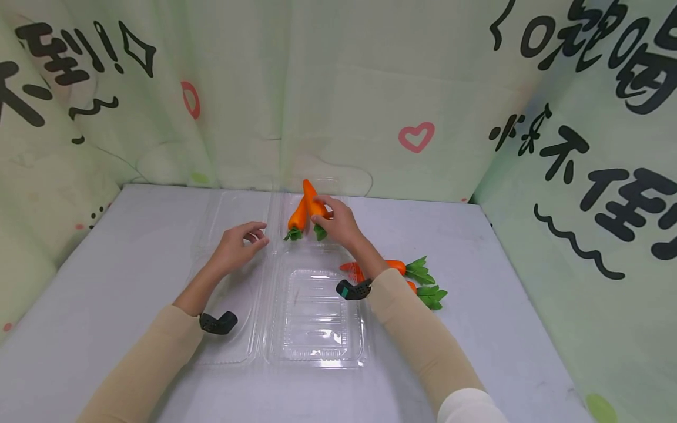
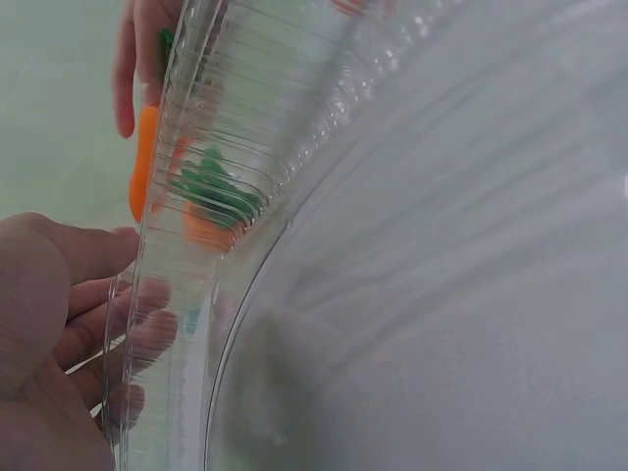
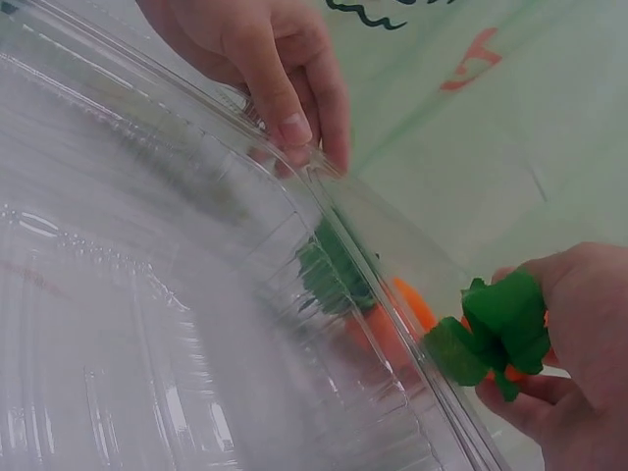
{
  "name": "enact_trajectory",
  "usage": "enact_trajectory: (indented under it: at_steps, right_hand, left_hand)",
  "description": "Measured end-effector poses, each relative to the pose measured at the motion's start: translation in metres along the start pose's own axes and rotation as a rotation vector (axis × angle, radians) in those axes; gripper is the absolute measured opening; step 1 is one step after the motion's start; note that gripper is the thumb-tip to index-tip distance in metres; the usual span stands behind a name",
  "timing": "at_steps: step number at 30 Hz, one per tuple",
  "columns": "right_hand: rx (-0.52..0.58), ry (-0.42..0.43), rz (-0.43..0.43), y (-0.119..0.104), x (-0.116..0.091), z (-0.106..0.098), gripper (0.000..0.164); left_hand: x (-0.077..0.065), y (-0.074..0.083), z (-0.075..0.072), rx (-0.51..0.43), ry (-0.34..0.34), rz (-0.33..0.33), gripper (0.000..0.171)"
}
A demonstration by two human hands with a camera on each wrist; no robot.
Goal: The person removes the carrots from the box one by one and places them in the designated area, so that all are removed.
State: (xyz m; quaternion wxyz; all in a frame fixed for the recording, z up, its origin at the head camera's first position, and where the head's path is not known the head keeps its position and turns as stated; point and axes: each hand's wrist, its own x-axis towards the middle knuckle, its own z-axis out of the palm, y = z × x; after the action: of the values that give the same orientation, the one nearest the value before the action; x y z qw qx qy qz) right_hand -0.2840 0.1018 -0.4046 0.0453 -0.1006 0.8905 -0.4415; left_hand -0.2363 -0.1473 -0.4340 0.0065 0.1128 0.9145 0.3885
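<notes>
My right hand [image 1: 338, 220] pinches an orange toy carrot [image 1: 312, 197] with its thumb and fingers, over the far clear plastic box. The carrot's green leaves [image 3: 500, 334] hang below that hand in the right wrist view. A second carrot [image 1: 298, 217] lies beside it, partly seen through plastic in both wrist views. My left hand [image 1: 240, 247] hovers by the box's hinge side, fingers loosely bent, holding nothing. Through the clear rim in the left wrist view, its fingers [image 2: 93, 353] show; whether they touch it I cannot tell.
Nearer me, a clear clamshell box [image 1: 317, 361] lies unfolded, its lid [image 1: 227, 352] flat to the left. More carrots with leaves [image 1: 418, 270] lie on the white table [image 1: 465, 329] right of it, under my right forearm. A pale green curtain [image 1: 338, 88] encloses the table.
</notes>
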Motion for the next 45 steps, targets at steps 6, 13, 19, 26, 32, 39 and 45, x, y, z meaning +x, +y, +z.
enact_trajectory:
  at_steps: [6,13,19,26,32,39,45]
  right_hand:
    - [0.053,0.023,0.001,-0.001,-0.003,-0.001,0.052]
    - [0.118,0.044,0.014,-0.002,-0.009,-0.005,0.054]
    - [0.129,0.056,0.027,-0.002,-0.012,-0.008,0.052]
    - [0.141,0.082,0.057,0.0,-0.019,-0.013,0.052]
    - [0.171,0.093,0.065,0.001,-0.025,-0.017,0.054]
    - [0.198,0.091,0.087,0.002,-0.032,-0.022,0.054]
    - [0.214,0.109,0.083,0.006,-0.035,-0.027,0.054]
  left_hand:
    - [0.001,0.0,0.0,-0.001,0.003,-0.004,0.045]
    - [-0.001,0.002,0.0,-0.006,0.007,0.004,0.045]
    - [-0.002,0.001,0.001,-0.006,0.007,-0.004,0.046]
    - [-0.002,0.003,0.001,0.0,-0.009,-0.046,0.048]
    - [-0.002,0.003,0.002,0.008,-0.007,-0.055,0.046]
    - [-0.002,0.0,0.004,0.016,0.006,-0.045,0.044]
    - [-0.002,0.002,0.004,0.025,0.009,-0.054,0.043]
